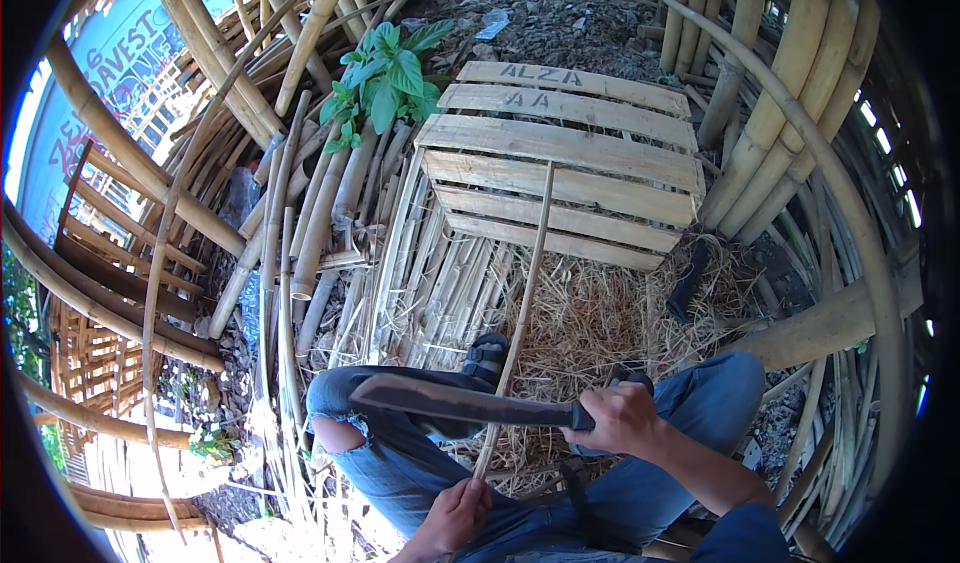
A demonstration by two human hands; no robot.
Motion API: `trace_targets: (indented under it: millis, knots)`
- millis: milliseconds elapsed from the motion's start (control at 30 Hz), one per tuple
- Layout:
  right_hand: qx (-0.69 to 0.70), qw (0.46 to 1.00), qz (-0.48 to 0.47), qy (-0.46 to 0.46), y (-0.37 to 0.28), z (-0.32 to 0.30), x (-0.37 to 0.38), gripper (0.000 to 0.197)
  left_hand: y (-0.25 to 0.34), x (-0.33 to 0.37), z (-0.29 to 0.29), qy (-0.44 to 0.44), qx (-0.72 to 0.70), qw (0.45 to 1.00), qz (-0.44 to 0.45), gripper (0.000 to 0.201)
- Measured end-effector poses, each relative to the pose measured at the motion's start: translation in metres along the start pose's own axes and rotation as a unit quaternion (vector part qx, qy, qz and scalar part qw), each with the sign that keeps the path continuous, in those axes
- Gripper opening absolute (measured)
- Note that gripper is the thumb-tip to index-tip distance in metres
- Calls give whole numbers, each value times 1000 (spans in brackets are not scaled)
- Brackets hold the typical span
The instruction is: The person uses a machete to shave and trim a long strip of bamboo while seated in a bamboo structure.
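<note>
My right hand is closed round the dark handle of a machete. Its long blade points left, above my bent knees, and crosses a thin bamboo strip. Whether the edge touches the strip, I cannot tell. Down by my lap, my left hand grips the strip's near end. From there the strip slants away, and its far end overlaps a slatted wooden crate.
Straw and shavings cover the ground before me. Split bamboo pieces lie left of them. A leafy plant grows beyond. Bamboo poles stand at right, near a dark curved object. More poles rise at left.
</note>
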State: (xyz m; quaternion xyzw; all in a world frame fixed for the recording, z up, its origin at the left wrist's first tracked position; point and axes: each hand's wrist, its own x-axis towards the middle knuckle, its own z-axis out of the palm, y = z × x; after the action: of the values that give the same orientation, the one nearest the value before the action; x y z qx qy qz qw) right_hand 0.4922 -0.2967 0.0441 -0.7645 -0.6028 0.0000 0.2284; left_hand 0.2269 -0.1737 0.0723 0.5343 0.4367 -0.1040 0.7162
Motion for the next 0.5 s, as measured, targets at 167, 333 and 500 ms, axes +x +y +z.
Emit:
trace_targets:
  millis: [167,333,500]
  knots:
    - [0,1000,18,8,11,-4,6,43,10,-2,0,-53,-115,990,-57,37]
    - [-8,1000,19,12,3,0,-1,43,8,-4,-8,-85,-168,980,-70,37]
    - [20,999,27,6,0,-3,1,43,12,-6,-12,-115,-214,967,-82,37]
